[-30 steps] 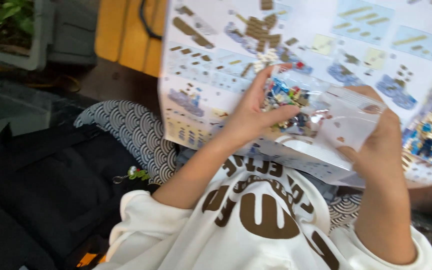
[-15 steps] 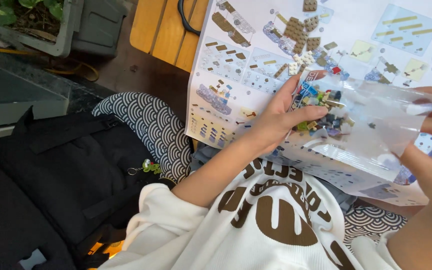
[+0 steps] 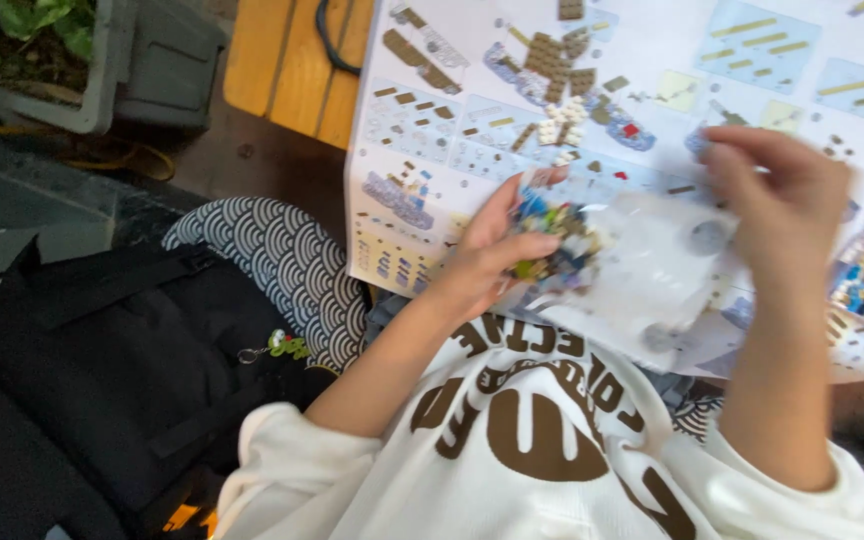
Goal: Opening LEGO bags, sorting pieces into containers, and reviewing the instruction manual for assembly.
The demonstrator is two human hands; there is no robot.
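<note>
Clear plastic bag (image 3: pixel 642 265) of small coloured bricks sits over the instruction sheet (image 3: pixel 512 110), pinched between both hands. Left hand (image 3: pixel 487 255) has its grip closed on the brick-filled end; right hand (image 3: pixel 782 200), blurred, grips the top edge. Best opened slowly, low above the sheet, so nothing scatters.

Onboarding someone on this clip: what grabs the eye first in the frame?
The clear plastic bag of small coloured building bricks at centre, pinched by the left hand while the blurred right hand grips its other end. Beneath it, the large printed instruction sheet of brick diagrams fills the upper right. At lower left lies a black backpack with a small green charm, beside a wave-patterned cushion.
</note>
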